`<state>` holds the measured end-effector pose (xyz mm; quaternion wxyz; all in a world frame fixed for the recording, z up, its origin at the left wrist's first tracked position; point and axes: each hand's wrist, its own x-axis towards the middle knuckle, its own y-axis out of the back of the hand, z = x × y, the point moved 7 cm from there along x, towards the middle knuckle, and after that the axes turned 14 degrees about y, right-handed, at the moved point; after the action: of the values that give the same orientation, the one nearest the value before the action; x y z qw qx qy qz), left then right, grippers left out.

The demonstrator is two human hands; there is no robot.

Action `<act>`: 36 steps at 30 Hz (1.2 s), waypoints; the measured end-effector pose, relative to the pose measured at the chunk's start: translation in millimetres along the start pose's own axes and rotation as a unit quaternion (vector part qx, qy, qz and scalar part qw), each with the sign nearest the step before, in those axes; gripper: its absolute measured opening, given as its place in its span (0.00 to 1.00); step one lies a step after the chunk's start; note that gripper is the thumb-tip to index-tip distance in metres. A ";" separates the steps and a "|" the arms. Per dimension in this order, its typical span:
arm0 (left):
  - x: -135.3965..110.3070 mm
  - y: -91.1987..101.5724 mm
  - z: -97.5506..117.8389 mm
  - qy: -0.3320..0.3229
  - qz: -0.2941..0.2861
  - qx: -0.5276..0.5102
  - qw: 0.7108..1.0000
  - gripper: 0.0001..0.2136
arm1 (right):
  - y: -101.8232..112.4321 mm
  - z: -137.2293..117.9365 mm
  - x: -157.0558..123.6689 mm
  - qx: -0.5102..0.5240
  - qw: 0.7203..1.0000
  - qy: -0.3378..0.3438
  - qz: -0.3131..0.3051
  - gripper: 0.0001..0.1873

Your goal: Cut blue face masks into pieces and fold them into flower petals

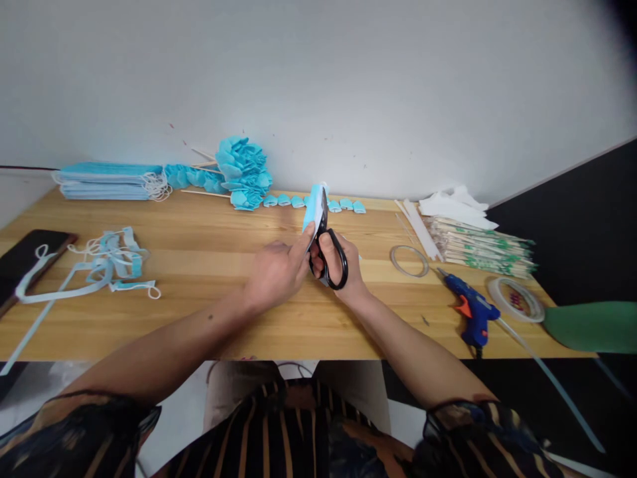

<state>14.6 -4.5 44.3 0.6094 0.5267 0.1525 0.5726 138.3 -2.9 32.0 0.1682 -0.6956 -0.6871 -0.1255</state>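
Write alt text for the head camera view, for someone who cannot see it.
Above a wooden table, a person's right hand holds black scissors against a blue-and-white piece in the left hand. A stack of masks and blue flowers lie toward the wall at left; a blue glue gun lies at right.

Mask stack (109,181) back left on the table (323,335), flowers (243,167) beyond its right end, scissors (324,216) central, glue gun (474,307) right (sticks (485,247) behind)
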 end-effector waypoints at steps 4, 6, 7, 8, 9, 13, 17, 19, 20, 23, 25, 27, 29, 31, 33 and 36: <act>0.2 -1.2 -1.4 0.011 -0.002 -0.019 1.000 0.24 | -0.2 -0.1 0.5 0.000 1.000 -0.008 -0.002 0.30; 0.7 -2.5 -3.2 0.020 -0.007 -0.027 0.999 0.24 | 0.0 -0.1 0.7 0.000 1.000 -0.008 -0.002 0.30; 1.1 -3.1 -4.3 0.023 -0.009 -0.031 0.999 0.24 | 0.3 0.0 0.7 -0.001 1.000 -0.007 -0.002 0.30; 1.6 -3.3 -5.6 0.027 -0.012 -0.036 0.999 0.25 | 0.9 0.0 0.7 -0.002 1.000 -0.005 0.000 0.30; 2.2 -3.4 -7.0 0.030 -0.014 -0.042 0.999 0.24 | 1.4 0.4 0.7 -0.003 1.000 -0.004 0.002 0.30; 5.6 -1.5 -13.3 0.040 -0.019 -0.070 0.997 0.23 | 3.3 4.1 1.1 0.006 1.000 -0.003 0.007 0.29; 11.3 1.8 -21.8 0.061 -0.018 -0.078 0.995 0.23 | 5.7 7.5 2.6 0.029 0.999 0.000 0.021 0.27; 15.3 4.5 -28.4 0.080 -0.012 -0.084 0.993 0.23 | 5.2 8.9 2.7 0.034 0.999 -0.004 0.015 0.27; 17.5 6.2 -32.2 0.091 -0.006 -0.086 0.992 0.24 | 4.8 9.5 2.5 0.036 0.999 -0.008 0.013 0.28; 23.8 13.0 -43.6 0.117 0.023 -0.093 0.989 0.25 | 2.8 10.6 1.3 0.044 0.999 -0.023 0.005 0.33; 27.1 19.1 -49.8 0.127 0.050 -0.099 0.986 0.23 | 1.1 10.2 0.6 0.051 0.998 -0.031 0.000 0.35; 29.7 24.1 -53.6 0.130 0.067 -0.098 0.984 0.20 | -0.1 9.3 0.3 0.056 0.998 -0.040 -0.003 0.37; 32.0 26.0 -55.1 0.127 0.062 -0.083 0.986 0.17 | -0.8 7.6 0.3 0.057 0.997 -0.049 -0.006 0.37; 34.1 25.3 -55.7 0.118 0.045 -0.068 0.990 0.15 | -1.6 6.0 0.4 0.059 0.997 -0.058 -0.010 0.38; 36.1 23.7 -57.3 0.109 0.030 -0.069 0.991 0.16 | -2.9 5.9 0.5 0.061 0.996 -0.067 -0.017 0.39; 39.5 21.0 -62.6 0.100 0.018 -0.098 0.990 0.17 | -4.3 8.6 2.6 0.068 0.994 -0.077 -0.035 0.40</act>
<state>-34.3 54.2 53.0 0.6293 0.4075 0.1459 0.6455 133.6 3.0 25.5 0.1568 -0.6655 -0.7291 -0.0304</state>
